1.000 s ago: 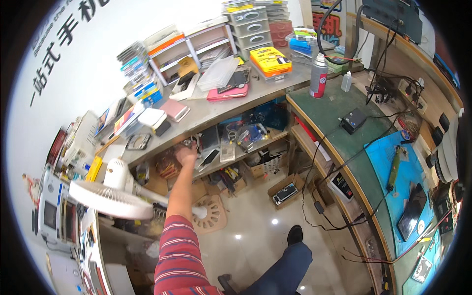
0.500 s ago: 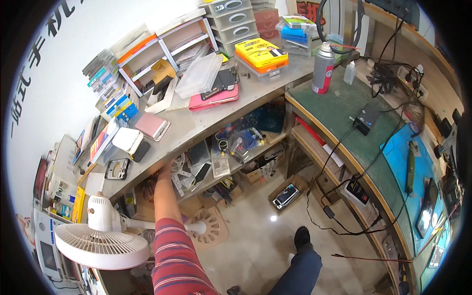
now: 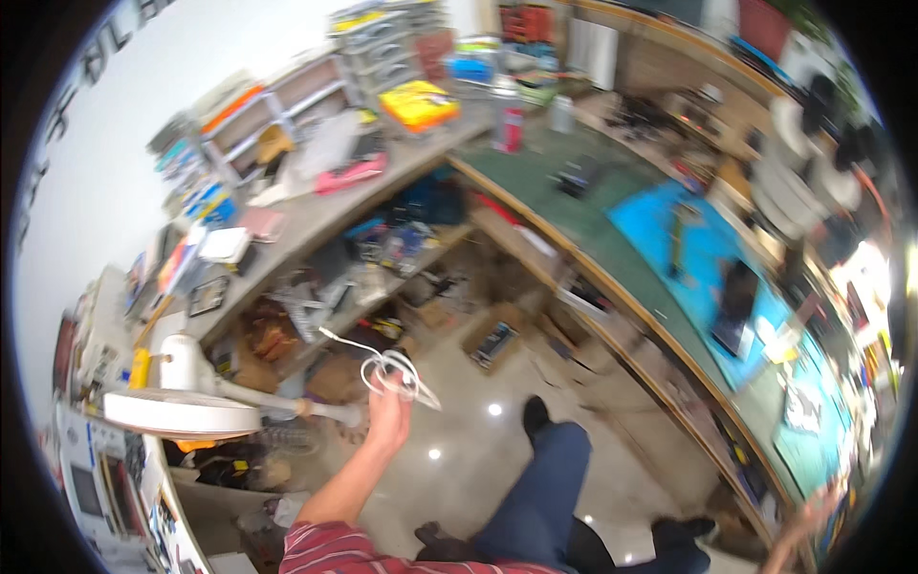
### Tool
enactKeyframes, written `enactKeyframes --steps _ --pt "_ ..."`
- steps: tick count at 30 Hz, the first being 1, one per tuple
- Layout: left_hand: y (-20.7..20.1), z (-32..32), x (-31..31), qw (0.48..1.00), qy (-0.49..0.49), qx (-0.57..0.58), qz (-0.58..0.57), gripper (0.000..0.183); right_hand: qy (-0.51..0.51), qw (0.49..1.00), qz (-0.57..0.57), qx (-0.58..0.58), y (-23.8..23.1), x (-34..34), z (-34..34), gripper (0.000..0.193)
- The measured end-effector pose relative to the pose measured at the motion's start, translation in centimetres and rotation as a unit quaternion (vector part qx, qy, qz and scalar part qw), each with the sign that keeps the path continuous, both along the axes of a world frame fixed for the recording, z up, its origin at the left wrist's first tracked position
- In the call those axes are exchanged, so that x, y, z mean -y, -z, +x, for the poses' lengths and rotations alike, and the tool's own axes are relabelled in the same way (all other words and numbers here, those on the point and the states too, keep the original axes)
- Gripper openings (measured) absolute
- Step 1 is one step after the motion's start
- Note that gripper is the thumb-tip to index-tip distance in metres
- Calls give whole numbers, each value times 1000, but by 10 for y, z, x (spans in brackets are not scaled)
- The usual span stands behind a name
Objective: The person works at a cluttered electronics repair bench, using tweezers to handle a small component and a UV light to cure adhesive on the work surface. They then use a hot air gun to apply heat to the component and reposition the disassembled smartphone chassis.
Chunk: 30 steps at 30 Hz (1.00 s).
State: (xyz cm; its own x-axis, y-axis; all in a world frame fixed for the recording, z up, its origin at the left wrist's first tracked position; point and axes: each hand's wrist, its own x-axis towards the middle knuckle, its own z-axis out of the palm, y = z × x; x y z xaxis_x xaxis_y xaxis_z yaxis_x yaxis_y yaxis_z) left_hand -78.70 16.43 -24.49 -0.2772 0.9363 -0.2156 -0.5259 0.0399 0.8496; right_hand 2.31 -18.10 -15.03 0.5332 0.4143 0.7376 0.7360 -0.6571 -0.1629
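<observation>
My left hand [image 3: 389,407] is closed round a loosely coiled white cable [image 3: 394,367], held up over the floor in front of the under-bench shelf. One thin end of the cable sticks out toward the shelf, and another part hangs to the right of my fingers. What plug it has is too blurred to tell. My right hand [image 3: 813,515] is at the lower right, by the edge of the green-topped bench [image 3: 535,182]. Its fingers are smeared by motion, so whether it holds anything cannot be made out.
A white fan [image 3: 182,411] stands close left of my left arm. Above the cluttered lower shelf [image 3: 368,287], a grey bench [image 3: 311,206] carries phones, boxes and drawers. A blue mat [image 3: 645,234] with a dark phone [image 3: 736,306] lies on the green bench. A small carton [image 3: 492,340] sits on the floor.
My left hand has come out from under the grey bench with the white cable in it. The view has swung right, and my right hand has come into sight.
</observation>
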Motion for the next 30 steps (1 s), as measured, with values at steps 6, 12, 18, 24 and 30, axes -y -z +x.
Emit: enactKeyframes --steps 6,12,18,24,30 --pt "-74 194 127 876 476 -48 65 65 -349 902 -48 -248 -53 -82 -245 34" --pt "-116 324 189 618 781 -73 -51 71 -409 206 121 -881 3 -88 -272 71" --pt "-134 400 220 591 805 -33 35 95 -283 473 313 -774 -29 4 -219 43" --pt "-127 469 268 686 719 -107 27 60 -341 791 137 -489 -45 106 -177 34" --pt "-122 535 350 612 704 -217 286 94 -284 837 108 -456 -66 162 -167 53"
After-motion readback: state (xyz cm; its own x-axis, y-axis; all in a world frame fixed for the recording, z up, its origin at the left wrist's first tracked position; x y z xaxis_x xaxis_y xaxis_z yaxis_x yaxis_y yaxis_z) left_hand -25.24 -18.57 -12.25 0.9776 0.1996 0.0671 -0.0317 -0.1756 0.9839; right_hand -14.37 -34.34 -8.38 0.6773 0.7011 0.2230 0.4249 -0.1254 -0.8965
